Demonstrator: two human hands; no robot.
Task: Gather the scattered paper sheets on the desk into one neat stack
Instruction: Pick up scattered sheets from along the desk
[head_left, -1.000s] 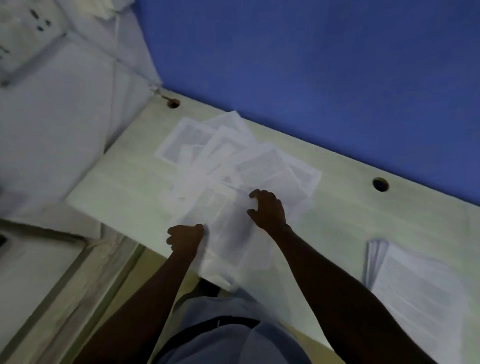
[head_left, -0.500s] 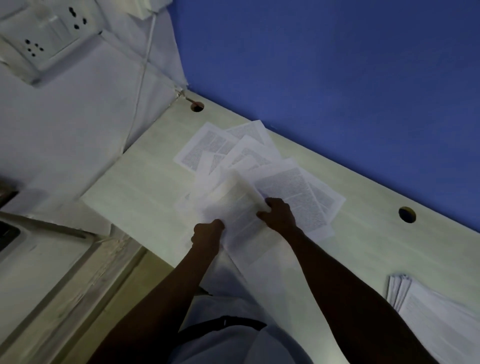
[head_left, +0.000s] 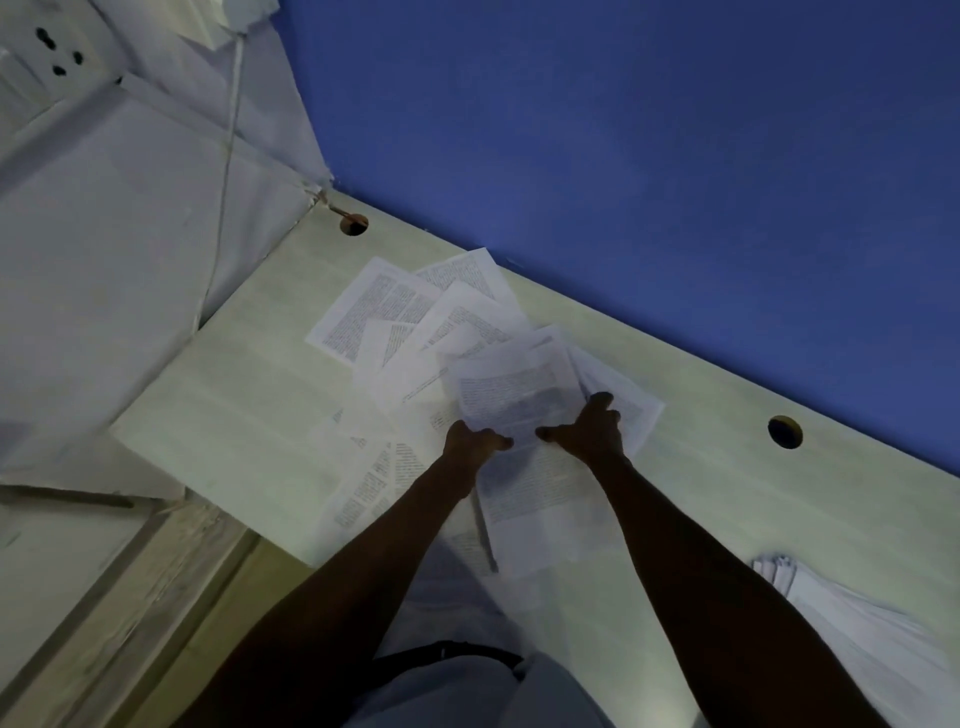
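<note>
While the sheets were only partly gathered, the step in hand appeared to be the collecting of loose pages into a first bundle: item one, a small bundle of printed sheets (head_left: 511, 395), lifted slightly off the pale surface (head_left: 218, 415) and held near its lower edge by both hands; item two, the left hand (head_left: 475, 441), fingers curled round the bundle's lower left corner, thumb side toward the paper; item three, the right hand (head_left: 592, 428), thumb stretched along the bundle's lower edge and fingers curled over its right side, so that both hands gripped rather than lay flat; item four, scattered sheets (head_left: 400, 317), fanned and overlapping toward the far left of the surface, close under the blue wall (head_left: 623, 156); item five, further loose pages (head_left: 374, 483) lying near the front edge beneath the left forearm, and one large page (head_left: 540, 499) between the two forearms, partly overhanging the front edge; item six, a separate pile of paper (head_left: 857, 629) at the right, well apart from the scatter, whether it formed part of the task could not be told; item seven, two round cable holes (head_left: 354, 224) in the surface. Judged next requirement: set the held bundle onto a neighbouring sheet, slide the outlying pages under or onto it, then square the edges against the surface
</note>
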